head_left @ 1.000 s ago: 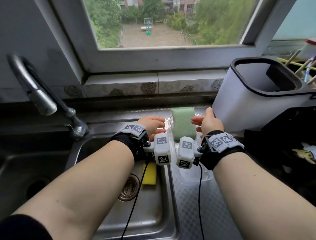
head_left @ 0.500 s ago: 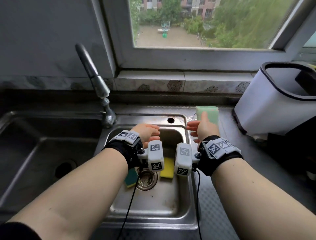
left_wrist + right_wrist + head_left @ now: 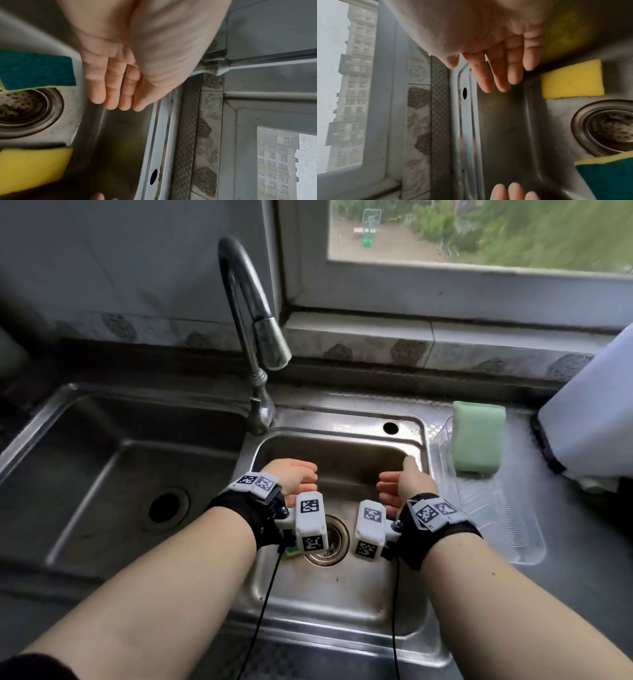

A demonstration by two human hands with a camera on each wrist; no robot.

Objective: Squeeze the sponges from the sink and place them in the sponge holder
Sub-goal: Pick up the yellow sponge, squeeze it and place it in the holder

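A light green sponge (image 3: 478, 440) stands on edge in the clear plastic sponge holder (image 3: 507, 525) on the counter right of the small sink (image 3: 342, 419). On the sink floor lie a yellow sponge (image 3: 30, 169) (image 3: 571, 79) and a sponge with a teal scouring side (image 3: 36, 69) (image 3: 607, 175), one on either side of the drain. In the head view only a corner of the teal sponge (image 3: 292, 551) shows under the wrist cameras. My left hand (image 3: 294, 474) (image 3: 116, 86) and right hand (image 3: 400, 484) (image 3: 496, 67) hover over the basin, palms facing each other, fingers relaxed, holding nothing.
The drain strainer (image 3: 329, 542) sits mid-basin. A curved faucet (image 3: 246, 302) rises at the sink's back left corner. A larger basin (image 3: 120, 474) lies to the left. A white container (image 3: 589, 419) stands on the counter just right of the holder. A window ledge runs behind.
Both hands have drawn back from the green sponge in the holder and moved left and down over the small sink. The head view has swung left and downward.
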